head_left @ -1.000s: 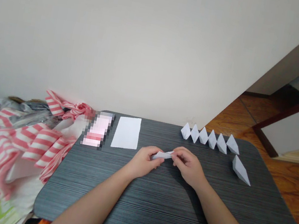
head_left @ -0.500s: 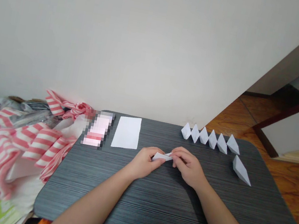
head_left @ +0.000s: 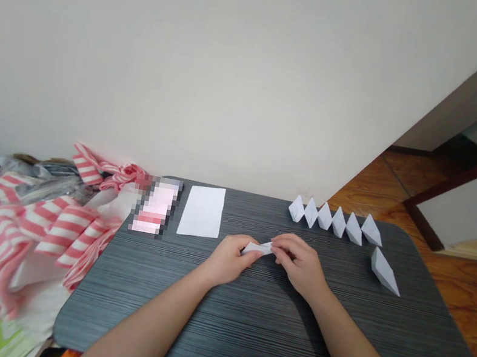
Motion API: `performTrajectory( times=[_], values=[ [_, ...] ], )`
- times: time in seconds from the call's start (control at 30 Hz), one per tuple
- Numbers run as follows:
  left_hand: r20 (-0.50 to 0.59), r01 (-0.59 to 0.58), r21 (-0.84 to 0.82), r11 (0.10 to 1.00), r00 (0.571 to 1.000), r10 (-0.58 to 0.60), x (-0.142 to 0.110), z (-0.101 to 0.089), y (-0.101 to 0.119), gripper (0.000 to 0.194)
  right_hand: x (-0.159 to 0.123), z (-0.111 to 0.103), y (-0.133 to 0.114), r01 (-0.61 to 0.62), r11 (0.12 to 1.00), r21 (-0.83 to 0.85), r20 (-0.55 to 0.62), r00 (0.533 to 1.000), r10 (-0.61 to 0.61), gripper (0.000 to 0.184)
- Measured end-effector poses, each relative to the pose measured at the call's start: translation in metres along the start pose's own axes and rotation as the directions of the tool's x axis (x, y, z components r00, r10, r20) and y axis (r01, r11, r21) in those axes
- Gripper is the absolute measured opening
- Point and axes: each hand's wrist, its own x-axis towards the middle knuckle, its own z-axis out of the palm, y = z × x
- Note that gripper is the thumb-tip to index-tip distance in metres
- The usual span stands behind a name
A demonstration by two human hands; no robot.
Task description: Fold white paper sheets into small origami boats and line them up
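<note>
A small piece of folded white paper [head_left: 257, 248] is held between both hands over the middle of the dark table [head_left: 233, 337]. My left hand [head_left: 228, 260] pinches its left end, thumb on the near side. My right hand [head_left: 299, 264] grips the right end between thumb and fingertips, which hide part of it. Behind my left hand lies a stack or sheet of white paper [head_left: 202, 211]; I cannot tell how many sheets. Several folded white paper boats [head_left: 324, 216] stand in a row at the back right. Another folded paper boat [head_left: 385, 271] sits apart, nearer the right edge.
A blurred-out pink and white item [head_left: 157, 205] lies at the table's back left. Red-and-white striped cloth [head_left: 4, 248] and plastic bags are heaped left of the table. A pale wall [head_left: 220, 71] rises behind it. Wooden floor [head_left: 371, 183] shows at right.
My right fingers have shifted slightly on the folded paper, and its right end looks flatter and narrower. Both hands keep their hold; everything else stays in place.
</note>
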Motion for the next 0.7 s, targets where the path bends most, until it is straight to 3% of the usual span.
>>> performTrajectory(
  times=[0.33,0.7],
  values=[
    [-0.061,-0.028,0.012,1.0,0.998,0.028,0.0011,0.0001,-0.0013,0.028,0.0032,-0.0029,0.0013,0.155,0.984,-0.087,0.037,0.988,-0.152,0.023],
    [-0.058,-0.055,0.032,0.998,0.997,0.057,0.0005,0.0006,-0.0022,0.029,0.0027,-0.0022,0.0022,0.097,0.993,-0.064,0.064,0.994,-0.093,0.016]
  ],
)
